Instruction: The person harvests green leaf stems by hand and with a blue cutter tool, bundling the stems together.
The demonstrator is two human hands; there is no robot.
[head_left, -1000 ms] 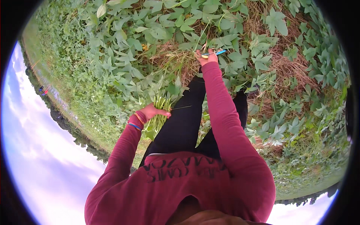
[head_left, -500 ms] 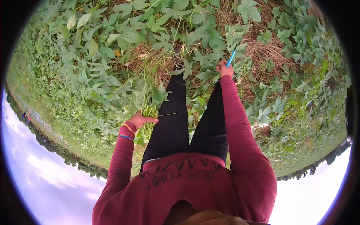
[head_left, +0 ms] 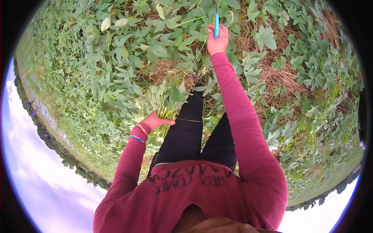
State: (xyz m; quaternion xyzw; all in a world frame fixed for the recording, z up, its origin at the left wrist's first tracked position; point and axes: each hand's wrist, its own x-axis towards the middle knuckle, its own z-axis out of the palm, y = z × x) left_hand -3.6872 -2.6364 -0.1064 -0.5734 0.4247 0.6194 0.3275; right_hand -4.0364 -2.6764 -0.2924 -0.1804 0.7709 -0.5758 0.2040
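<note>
My left hand is closed round a bunch of leafy vine cuttings, beside my left thigh. Their pale green stems are bundled together, and the lobed leaves spread forward. One thin stem sticks out across the dark trouser leg. Far ahead, my right arm is stretched out over the plants. In that right hand is a knife with a bright blue handle; its thin dark blade points away from me and is hard to make out among the leaves. Green vines grow around the hand.
Dense leafy vines cover the ground, with dry brown straw showing in patches. My legs stand among the plants. At the far left are small figures near a tree line.
My right hand has reached farther forward and to the left with the knife. My left hand still holds the bunch and has shifted slightly right in the view.
</note>
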